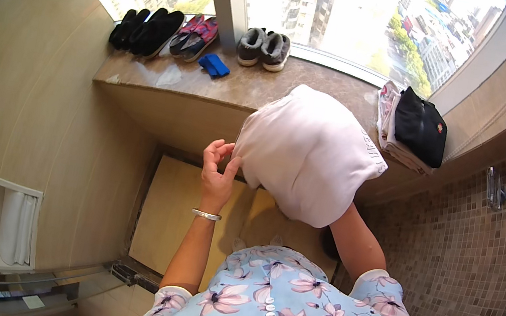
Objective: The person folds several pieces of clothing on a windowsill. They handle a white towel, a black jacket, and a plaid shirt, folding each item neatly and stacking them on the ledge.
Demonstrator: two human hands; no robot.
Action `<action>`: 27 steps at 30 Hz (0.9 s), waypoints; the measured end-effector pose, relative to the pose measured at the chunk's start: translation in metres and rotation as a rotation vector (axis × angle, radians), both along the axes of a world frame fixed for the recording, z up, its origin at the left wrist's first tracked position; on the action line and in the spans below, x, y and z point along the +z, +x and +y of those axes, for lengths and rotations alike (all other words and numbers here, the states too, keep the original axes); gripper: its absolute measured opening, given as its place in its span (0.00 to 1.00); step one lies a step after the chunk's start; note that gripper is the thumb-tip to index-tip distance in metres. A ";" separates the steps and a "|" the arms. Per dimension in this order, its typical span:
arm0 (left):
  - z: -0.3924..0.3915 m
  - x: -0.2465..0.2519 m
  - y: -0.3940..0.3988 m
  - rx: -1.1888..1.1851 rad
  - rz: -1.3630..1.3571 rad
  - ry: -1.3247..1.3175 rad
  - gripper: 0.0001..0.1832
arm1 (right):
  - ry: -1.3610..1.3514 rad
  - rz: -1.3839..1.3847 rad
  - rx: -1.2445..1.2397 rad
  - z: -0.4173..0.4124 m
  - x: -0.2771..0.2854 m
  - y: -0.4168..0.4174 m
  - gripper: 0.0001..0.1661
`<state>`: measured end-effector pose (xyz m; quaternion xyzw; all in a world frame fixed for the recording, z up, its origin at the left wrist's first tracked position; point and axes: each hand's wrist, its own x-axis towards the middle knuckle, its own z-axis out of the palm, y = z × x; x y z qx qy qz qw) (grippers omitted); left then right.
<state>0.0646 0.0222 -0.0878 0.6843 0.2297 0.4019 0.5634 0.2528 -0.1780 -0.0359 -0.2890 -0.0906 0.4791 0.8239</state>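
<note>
A pale pink-white folded garment (304, 151), with raised lettering along its right edge, hangs before me at the front of the stone ledge. Beside its left edge is my left hand (219, 172), thumb and fingers apart, with the fingertips at the cloth. A silver bangle (206, 214) circles that wrist. My right forearm (359, 241) runs up under the garment, which drapes over and hides my right hand. Whether that hand grips the cloth from inside or below cannot be seen.
On the stone window ledge (146, 77) stand several dark shoes (151, 33), red-patterned shoes (195, 38), grey fur-lined shoes (264, 49) and a small blue folded cloth (214, 65). Folded clothes (418, 128) are stacked at right. A metal wall fitting (495, 188) juts from the mosaic wall.
</note>
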 end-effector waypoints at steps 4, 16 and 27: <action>0.001 0.014 -0.007 -0.015 0.141 -0.071 0.08 | -0.004 0.019 -0.010 -0.005 -0.006 0.001 0.22; 0.027 -0.023 -0.040 -0.572 -0.084 -0.445 0.12 | -0.057 0.016 0.088 -0.015 -0.012 -0.034 0.21; -0.083 0.048 -0.023 -0.771 0.181 0.059 0.13 | -0.217 0.070 0.410 -0.003 -0.015 -0.012 0.19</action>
